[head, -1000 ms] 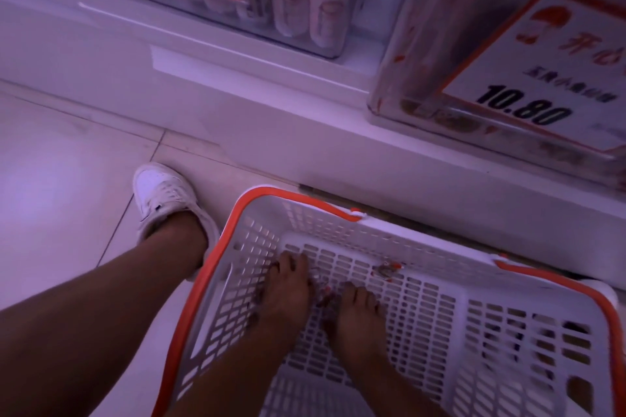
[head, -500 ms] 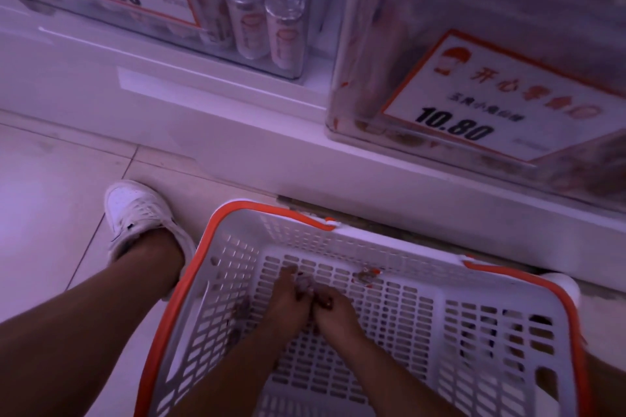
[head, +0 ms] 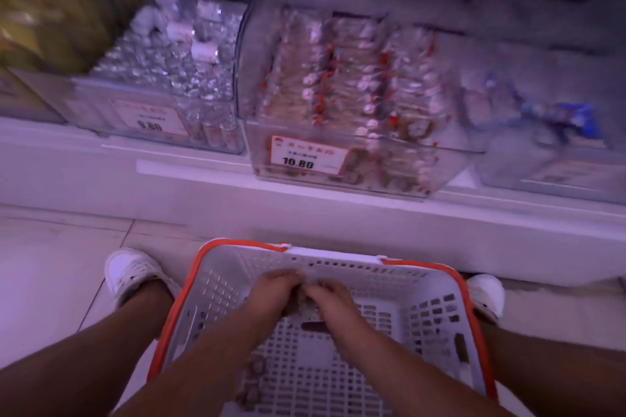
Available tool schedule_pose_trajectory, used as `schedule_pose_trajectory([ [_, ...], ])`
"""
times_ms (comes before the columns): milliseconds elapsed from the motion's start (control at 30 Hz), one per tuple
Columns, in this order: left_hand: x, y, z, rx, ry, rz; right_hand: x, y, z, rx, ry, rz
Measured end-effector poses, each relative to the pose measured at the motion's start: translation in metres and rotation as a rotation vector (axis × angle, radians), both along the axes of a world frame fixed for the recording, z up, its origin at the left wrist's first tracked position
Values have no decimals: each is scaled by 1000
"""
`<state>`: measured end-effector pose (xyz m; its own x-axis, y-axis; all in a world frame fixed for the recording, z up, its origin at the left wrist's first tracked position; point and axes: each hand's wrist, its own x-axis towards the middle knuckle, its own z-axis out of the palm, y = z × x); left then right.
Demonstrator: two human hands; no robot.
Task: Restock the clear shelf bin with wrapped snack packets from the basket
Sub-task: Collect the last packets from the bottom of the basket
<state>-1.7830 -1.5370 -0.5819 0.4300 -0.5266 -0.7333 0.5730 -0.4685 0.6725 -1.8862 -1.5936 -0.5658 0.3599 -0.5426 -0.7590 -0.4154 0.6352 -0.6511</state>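
Down on the tiled floor (head: 50, 247), against the shelf base: white perforated basket (head: 437, 318) with orange rim. Inside it, left hand (head: 271, 294) and right hand (head: 333, 301) pressed together, fingers curled over a small cluster of wrapped snack packets (head: 302, 302) between them; how firm each grasp is cannot be told through the blur. More packets (head: 252, 379) loose on the basket bottom beside the left forearm. Up on the white shelf (head: 203, 186), straight beyond the basket: clear shelf bin (head: 450, 159), packed with rows of red-and-clear wrapped snacks, price label (head: 306, 159) reading 10.80 on its front. Left of it, another clear bin (head: 216, 132) with silvery wrapped items and a 9.80 tag. White shoes (head: 130, 272) either side of the basket.
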Motion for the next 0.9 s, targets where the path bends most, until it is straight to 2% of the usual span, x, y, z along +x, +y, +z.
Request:
schedule_pose_trajectory([
  [67,-10,-1,44,-119,37,-33,-11,-4,43,35,-139,-84],
  [133,-22,3,87,-247,62,-82,-24,-6,83,4,-246,-69],
  [200,-33,7,126,-330,11,-96,-36,-5,124,-52,-305,-31],
  [300,-40,15,172,-306,-159,-37,-54,-3,172,-113,-353,-1],
  [367,-36,18,192,-285,-184,14,-66,-4,193,-160,-355,22],
  [500,-26,17,204,-304,-141,177,-67,-10,213,-154,-447,-85],
  [567,-29,12,200,-318,-128,232,-56,-11,218,-154,-496,-58],
  [767,-38,-15,210,-412,-68,331,-31,-17,209,-596,-279,43],
  [900,-31,-16,215,-469,-28,205,-26,-22,200,-733,-217,126],
])
